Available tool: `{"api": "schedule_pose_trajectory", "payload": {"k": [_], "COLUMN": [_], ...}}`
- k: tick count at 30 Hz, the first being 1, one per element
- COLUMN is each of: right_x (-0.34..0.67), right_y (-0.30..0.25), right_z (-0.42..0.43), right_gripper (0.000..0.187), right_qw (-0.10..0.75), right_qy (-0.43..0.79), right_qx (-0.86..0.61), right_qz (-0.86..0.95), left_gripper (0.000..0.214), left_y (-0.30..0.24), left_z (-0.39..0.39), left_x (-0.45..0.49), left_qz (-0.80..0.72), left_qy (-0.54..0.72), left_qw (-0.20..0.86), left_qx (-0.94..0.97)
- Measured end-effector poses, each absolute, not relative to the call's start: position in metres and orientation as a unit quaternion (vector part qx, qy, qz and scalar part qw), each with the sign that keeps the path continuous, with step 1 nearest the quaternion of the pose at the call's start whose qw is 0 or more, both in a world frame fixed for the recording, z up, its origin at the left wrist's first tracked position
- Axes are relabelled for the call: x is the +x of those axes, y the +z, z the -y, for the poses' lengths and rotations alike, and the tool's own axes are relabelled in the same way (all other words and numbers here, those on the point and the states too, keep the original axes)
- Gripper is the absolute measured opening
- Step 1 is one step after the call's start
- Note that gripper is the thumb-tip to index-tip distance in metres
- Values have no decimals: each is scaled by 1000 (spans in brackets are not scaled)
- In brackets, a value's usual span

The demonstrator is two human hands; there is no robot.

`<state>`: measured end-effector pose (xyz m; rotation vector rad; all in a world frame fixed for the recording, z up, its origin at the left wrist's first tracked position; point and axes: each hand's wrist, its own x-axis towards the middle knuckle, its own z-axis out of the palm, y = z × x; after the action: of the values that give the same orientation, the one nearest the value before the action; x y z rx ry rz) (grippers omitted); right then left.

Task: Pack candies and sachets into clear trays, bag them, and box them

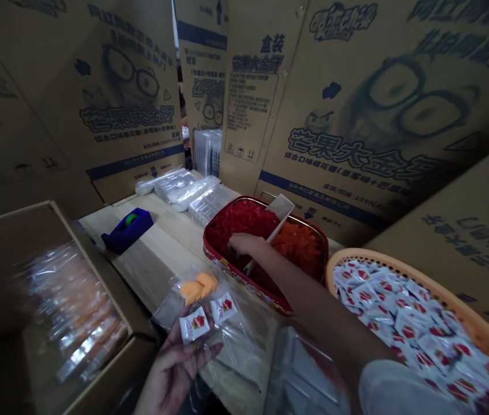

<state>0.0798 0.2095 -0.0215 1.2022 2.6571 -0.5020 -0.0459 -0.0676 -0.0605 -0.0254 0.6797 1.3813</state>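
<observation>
In the head view, your left hand [175,360] is low at the front, palm up, its fingers loosely spread rather than closed. Two small sachets [195,324] sit at your fingertips, but you can't tell from this view whether you're pinching them or they're resting on the clear plastic bag [169,308] just beyond. Orange pieces [196,286] lie inside that bag, which sits on the wooden table [153,248].

Your right hand [245,244] reaches across to the red tin [262,297], fingers curled and lowered over its contents. It's right beside the handle of the white scoop [279,210], but you can't tell if it has hold of that handle. The scoop's long axis slants from its wide end at the upper right, down and left toward your hand, and its far end rests in the tin. The tin holds diced red pieces [240,222] on one side and diced orange pieces [292,245] on the other.

To your right is an orange basket [357,256] heaped with sachets [404,323]. To your left is a cardboard box [11,230] holding bagged orange goods [71,305]. Further along the table are a blue tape dispenser [127,230] and clear trays [212,202], with flattened cartons [335,86] standing behind.
</observation>
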Motion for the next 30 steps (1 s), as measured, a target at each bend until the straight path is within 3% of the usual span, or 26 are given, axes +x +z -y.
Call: {"api": "schedule_pose_trajectory", "payload": {"k": [4,11,21,28,30], "right_x": [77,79,108,115,114], "right_y": [-31,-36,-9,12,23], "right_z": [-213,-206,-222,-203,-191], "right_gripper": [25,18,11,23,28], "right_qw": [158,166,37,-87,-88], "right_qy": [-163,-189,-353,-551,-594], "right_qx": [387,378,403,404,383], "right_qz": [-894,-891,-843,-725,-702], "left_gripper": [75,75,66,68,69], "left_y": [-61,-60,-55,-48,-46], "left_z": [63,53,25,-7,-14], "left_x": [-45,-43,-42,-39,-40], "left_qz": [-312,-325,-307,-295,-291], "left_qy": [614,615,710,745,747], "left_qw": [725,718,634,597,598], "left_qx": [-7,2,-4,28,28]}}
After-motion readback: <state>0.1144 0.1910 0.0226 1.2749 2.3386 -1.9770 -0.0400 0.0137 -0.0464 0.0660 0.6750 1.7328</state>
